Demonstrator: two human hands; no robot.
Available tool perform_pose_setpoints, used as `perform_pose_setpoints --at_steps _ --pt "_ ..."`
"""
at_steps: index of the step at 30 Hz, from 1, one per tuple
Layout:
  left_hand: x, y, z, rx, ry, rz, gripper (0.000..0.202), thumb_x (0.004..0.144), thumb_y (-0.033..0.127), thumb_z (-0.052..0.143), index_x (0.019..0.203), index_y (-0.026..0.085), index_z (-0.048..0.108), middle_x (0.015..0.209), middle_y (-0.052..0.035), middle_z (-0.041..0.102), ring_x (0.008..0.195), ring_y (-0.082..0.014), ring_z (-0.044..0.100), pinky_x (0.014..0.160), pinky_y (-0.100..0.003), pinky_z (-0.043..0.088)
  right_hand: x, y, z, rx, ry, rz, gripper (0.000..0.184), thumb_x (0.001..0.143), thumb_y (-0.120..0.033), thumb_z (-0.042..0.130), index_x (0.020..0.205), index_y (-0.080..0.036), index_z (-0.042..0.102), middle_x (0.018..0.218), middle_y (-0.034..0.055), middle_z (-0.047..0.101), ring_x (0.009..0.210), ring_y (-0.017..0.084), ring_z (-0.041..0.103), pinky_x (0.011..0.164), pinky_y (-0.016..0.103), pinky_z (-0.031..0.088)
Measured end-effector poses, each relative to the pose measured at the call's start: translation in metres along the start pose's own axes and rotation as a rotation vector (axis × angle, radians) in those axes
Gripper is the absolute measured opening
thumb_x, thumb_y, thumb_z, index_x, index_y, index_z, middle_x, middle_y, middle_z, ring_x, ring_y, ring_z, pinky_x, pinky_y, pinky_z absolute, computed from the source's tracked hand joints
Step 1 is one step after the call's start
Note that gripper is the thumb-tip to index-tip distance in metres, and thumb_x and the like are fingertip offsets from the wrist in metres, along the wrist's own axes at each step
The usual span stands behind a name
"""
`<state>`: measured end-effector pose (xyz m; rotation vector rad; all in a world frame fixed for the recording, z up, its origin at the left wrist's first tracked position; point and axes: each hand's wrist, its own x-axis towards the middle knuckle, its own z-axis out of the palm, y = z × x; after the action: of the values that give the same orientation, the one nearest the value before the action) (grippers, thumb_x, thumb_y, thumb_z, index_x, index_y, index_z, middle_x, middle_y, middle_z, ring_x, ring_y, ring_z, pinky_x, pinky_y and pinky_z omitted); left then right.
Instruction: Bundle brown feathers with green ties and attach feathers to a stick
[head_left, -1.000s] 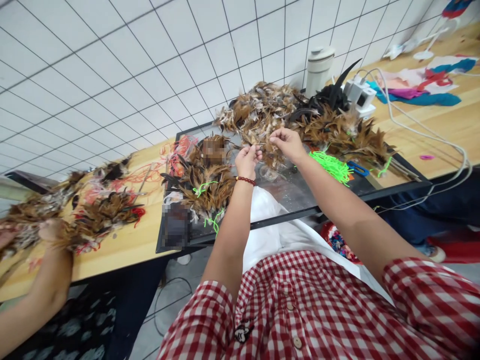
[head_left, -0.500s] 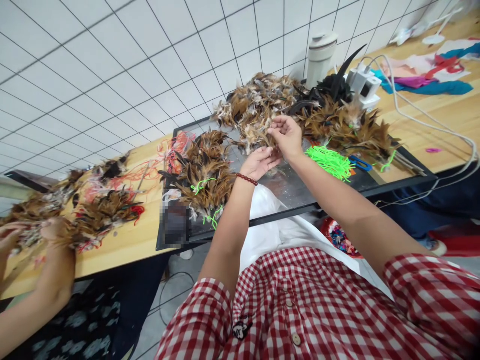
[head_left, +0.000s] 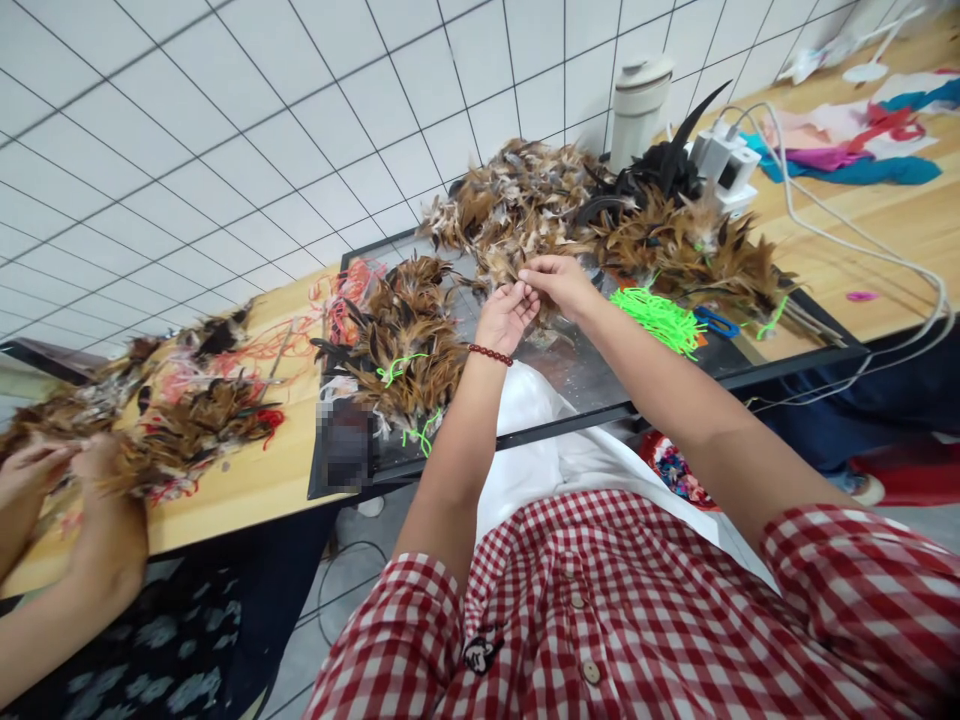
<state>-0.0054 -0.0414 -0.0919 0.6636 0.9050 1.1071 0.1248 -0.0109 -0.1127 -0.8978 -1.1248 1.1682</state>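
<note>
My left hand (head_left: 507, 316), with a dark red bead bracelet (head_left: 490, 354) at the wrist, is raised over a black-framed glass tray (head_left: 600, 385), fingers curled up toward my right hand (head_left: 556, 284). My right hand's fingertips pinch together at the left hand's fingertips, beside the loose brown feathers (head_left: 517, 205); whatever they hold is too small to make out. Tied bundles of brown feathers (head_left: 409, 350) bound with green cord lie left of my hands. A heap of neon green cords (head_left: 660, 318) lies right of them.
Another person's hands (head_left: 45, 475) handle feathers and red cords (head_left: 187, 420) on the wooden table (head_left: 247, 490) at the left. A white jug (head_left: 637, 105), a white power strip (head_left: 724, 165) with cables, blue-handled scissors (head_left: 716, 323) and coloured cloth (head_left: 847, 160) lie at the right.
My left hand opened half a second ago and has since curled up to meet my right fingertips. My right hand moved slightly left and down. The other person's hands shifted a little.
</note>
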Motion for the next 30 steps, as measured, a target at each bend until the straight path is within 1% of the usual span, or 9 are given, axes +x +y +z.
perform_pose_setpoints --at_steps 4,10,14,17,19,23,26,28,30 --pt "0.004 -0.002 -0.003 -0.029 0.031 -0.056 0.013 0.098 0.017 0.066 0.085 0.018 0.066 0.081 -0.0006 0.075 0.093 -0.0125 0.077 0.105 -0.034 0.058 -0.003 -0.008 0.001 0.068 -0.008 0.064 0.029 0.068 -0.032 0.091 0.072 -0.018 0.067 0.066 -0.0017 0.064 0.059 0.012 0.057 0.060 0.028 0.053" --pt "0.004 0.000 -0.004 0.052 0.007 -0.110 0.014 0.098 0.017 0.066 0.084 0.017 0.068 0.075 -0.0002 0.073 0.078 -0.0100 0.075 0.097 -0.030 0.061 0.000 -0.005 -0.001 0.037 -0.051 0.057 0.031 0.063 -0.035 0.093 0.072 -0.017 0.070 0.061 -0.0019 0.061 0.058 0.012 0.055 0.059 0.029 0.051" --pt "0.006 0.001 -0.008 0.090 0.000 -0.076 0.010 0.098 0.020 0.066 0.089 0.018 0.071 0.081 -0.0020 0.075 0.091 -0.0128 0.077 0.100 -0.031 0.061 0.004 0.000 -0.005 -0.002 -0.026 -0.028 0.035 0.068 -0.041 0.089 0.087 -0.017 0.073 0.079 0.0012 0.067 0.072 0.014 0.060 0.072 0.032 0.056" --pt "0.010 0.002 -0.012 0.074 0.062 0.013 0.011 0.099 0.027 0.066 0.096 0.019 0.073 0.095 -0.0046 0.080 0.103 -0.0162 0.077 0.102 -0.035 0.060 0.005 0.003 -0.008 -0.222 -0.073 -0.153 0.061 0.061 -0.036 0.093 0.115 -0.018 0.072 0.101 0.0045 0.069 0.084 0.018 0.062 0.080 0.037 0.058" --pt "0.010 0.003 -0.012 0.057 0.089 0.015 0.011 0.099 0.027 0.066 0.097 0.019 0.074 0.099 -0.0050 0.080 0.101 -0.0161 0.077 0.102 -0.035 0.060 0.003 0.004 -0.009 -0.446 -0.092 -0.254 0.077 0.058 -0.032 0.094 0.130 -0.019 0.068 0.116 0.0082 0.068 0.092 0.021 0.062 0.087 0.042 0.057" --pt "0.005 0.004 -0.009 -0.030 0.048 -0.056 0.011 0.097 0.020 0.067 0.087 0.017 0.071 0.079 -0.0007 0.075 0.077 -0.0103 0.072 0.095 -0.030 0.059 0.000 0.002 -0.010 -0.715 -0.063 -0.356 0.075 0.074 -0.034 0.084 0.143 -0.018 0.061 0.131 0.0148 0.065 0.103 0.026 0.062 0.097 0.047 0.054" --pt "0.002 0.004 -0.005 -0.058 0.051 -0.010 0.010 0.093 0.019 0.072 0.084 0.017 0.069 0.071 0.0031 0.070 0.067 -0.0068 0.067 0.088 -0.025 0.057 -0.001 -0.003 -0.009 -0.601 -0.056 -0.255 0.069 0.071 -0.031 0.087 0.135 -0.017 0.065 0.124 0.0121 0.068 0.099 0.024 0.063 0.094 0.043 0.055" --pt "0.000 0.005 -0.003 -0.036 0.080 0.037 0.011 0.092 0.018 0.074 0.082 0.017 0.068 0.069 0.0039 0.069 0.064 -0.0056 0.066 0.081 -0.021 0.055 -0.001 -0.009 -0.009 -0.382 -0.129 -0.048 0.054 0.069 -0.030 0.089 0.118 -0.016 0.071 0.107 0.0080 0.072 0.087 0.019 0.064 0.083 0.035 0.056" --pt "-0.002 0.007 -0.003 0.029 0.054 0.014 0.016 0.092 0.015 0.072 0.078 0.016 0.066 0.065 0.0034 0.068 0.059 -0.0053 0.063 0.072 -0.019 0.052 -0.004 -0.017 -0.011 -0.141 -0.248 0.179 0.037 0.071 -0.035 0.090 0.096 -0.015 0.072 0.084 0.0031 0.070 0.072 0.014 0.060 0.068 0.027 0.053"
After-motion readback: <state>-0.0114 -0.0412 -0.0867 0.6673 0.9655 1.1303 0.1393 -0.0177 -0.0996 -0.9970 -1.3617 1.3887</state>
